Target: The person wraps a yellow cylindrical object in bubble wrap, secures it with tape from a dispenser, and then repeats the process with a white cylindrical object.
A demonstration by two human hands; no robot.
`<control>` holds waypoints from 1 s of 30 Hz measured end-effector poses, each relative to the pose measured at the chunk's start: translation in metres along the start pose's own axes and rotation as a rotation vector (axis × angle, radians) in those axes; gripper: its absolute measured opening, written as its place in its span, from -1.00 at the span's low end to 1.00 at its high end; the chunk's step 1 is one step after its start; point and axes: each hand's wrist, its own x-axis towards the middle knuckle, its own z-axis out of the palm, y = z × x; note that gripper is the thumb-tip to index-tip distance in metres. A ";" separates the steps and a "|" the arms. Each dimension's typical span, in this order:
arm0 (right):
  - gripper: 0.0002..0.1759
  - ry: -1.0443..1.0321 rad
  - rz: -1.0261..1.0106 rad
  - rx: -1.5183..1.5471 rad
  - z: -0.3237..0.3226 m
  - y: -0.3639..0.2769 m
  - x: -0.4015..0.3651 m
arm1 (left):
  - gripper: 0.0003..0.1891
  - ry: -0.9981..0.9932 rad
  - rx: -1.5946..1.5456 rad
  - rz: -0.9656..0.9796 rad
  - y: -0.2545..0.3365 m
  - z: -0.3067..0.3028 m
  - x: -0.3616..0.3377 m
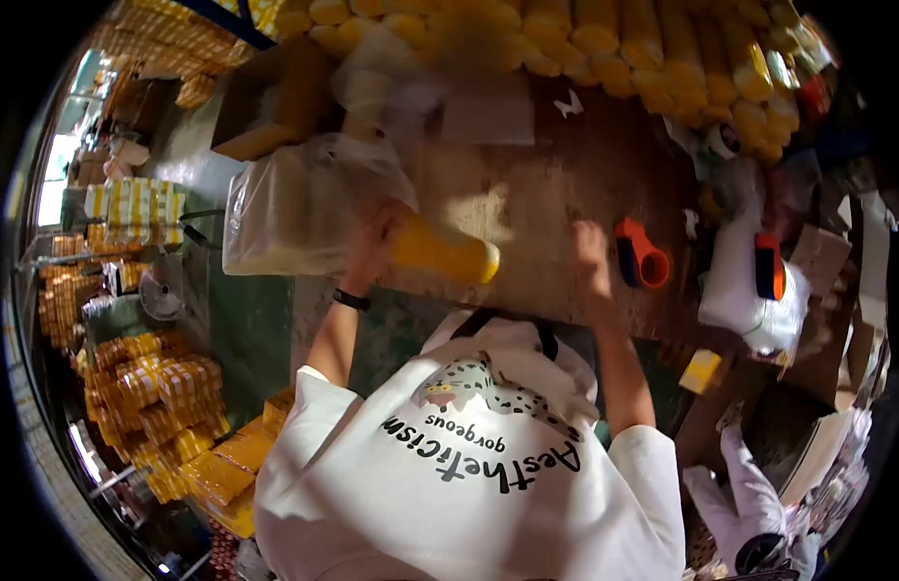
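My left hand (374, 232), with a dark band at the wrist, is closed around one end of a yellow roll (440, 250). The roll lies tilted above the table's near edge, its pale-rimmed end towards the right. Beside that hand is a large clear plastic bag (285, 218), which looks partly filled; its contents are hard to make out. My right hand (591, 254) is over the brown table (546, 184) with nothing visible in it, its fingers loosely stretched out and somewhat blurred. Just right of it sits an orange and dark blue tape dispenser (643, 257).
Yellow rolls (604, 44) are stacked along the table's far side. An open cardboard box (275, 102) stands at the back left. Another orange tape dispenser (769, 266) rests on a wrapped white bundle (745, 300) at right. Orange packages (154, 397) are piled at lower left.
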 end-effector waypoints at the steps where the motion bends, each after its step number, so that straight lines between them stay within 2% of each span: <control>1: 0.02 -0.019 -0.332 0.166 0.023 -0.012 0.002 | -0.76 0.037 0.107 0.077 0.007 0.002 0.001; 2: 0.17 -0.356 -0.047 0.196 0.018 -0.088 0.003 | -0.74 0.014 0.143 0.123 0.015 0.005 0.003; 3: 0.22 -0.304 -0.346 0.230 0.057 -0.083 0.009 | -0.72 -0.001 0.180 0.173 0.024 0.009 0.006; 5: 0.24 -0.372 -0.353 0.415 0.072 -0.122 0.016 | -0.66 -0.041 0.179 0.203 0.068 -0.002 0.007; 7: 0.20 -0.534 -0.213 0.774 0.080 -0.108 0.038 | -0.55 0.151 -0.274 0.036 0.078 0.005 -0.001; 9: 0.08 -0.445 -0.166 0.765 0.073 -0.104 0.042 | -0.49 0.341 -0.975 -0.403 0.059 0.033 -0.015; 11: -0.02 -0.340 -0.169 0.848 0.075 -0.089 0.052 | -0.42 0.345 -1.087 -0.643 0.040 0.058 -0.030; 13: -0.20 -0.417 0.145 1.293 0.074 -0.072 0.057 | -0.43 0.325 -1.114 -0.700 -0.004 0.101 -0.073; 15: -0.35 -0.333 0.450 1.381 0.070 -0.046 0.070 | -0.50 0.327 -1.074 -0.810 0.030 0.082 -0.074; 17: -0.38 -0.182 0.277 1.450 -0.004 -0.097 0.097 | -0.69 0.334 -1.006 -0.811 0.019 0.085 -0.097; 18: -0.39 -0.134 0.354 1.338 -0.026 -0.096 0.132 | -0.70 0.340 -0.989 -0.833 0.012 0.086 -0.107; 19: -0.35 -0.180 0.287 1.215 -0.058 -0.101 0.174 | -0.71 0.344 -0.971 -0.856 0.006 0.086 -0.114; 20: -0.28 -0.038 0.262 1.073 -0.084 -0.114 0.216 | -0.73 0.346 -0.953 -0.877 0.002 0.086 -0.120; 21: -0.15 -0.035 0.134 1.131 -0.106 -0.118 0.260 | -0.73 0.338 -0.943 -0.864 0.001 0.082 -0.121; 22: -0.03 -0.002 0.136 1.004 -0.140 -0.145 0.292 | -0.73 0.332 -0.934 -0.851 0.001 0.078 -0.116; 24: 0.07 0.099 0.017 0.678 -0.179 -0.170 0.357 | -0.75 0.335 -0.932 -0.842 0.010 0.070 -0.096; 26: 0.06 0.098 -0.043 0.291 -0.182 -0.168 0.419 | -0.76 0.315 -0.933 -0.752 -0.002 0.085 -0.080; 27: 0.05 0.039 -0.092 0.064 -0.158 -0.144 0.455 | -0.77 0.312 -0.929 -0.725 -0.004 0.092 -0.079; 29: 0.02 0.020 -0.199 -0.242 -0.115 -0.132 0.468 | -0.77 0.299 -0.957 -0.629 0.006 0.095 -0.055; 30: -0.01 0.068 -0.251 -0.326 -0.100 -0.130 0.459 | -0.77 0.234 -0.860 -0.581 0.008 0.094 -0.042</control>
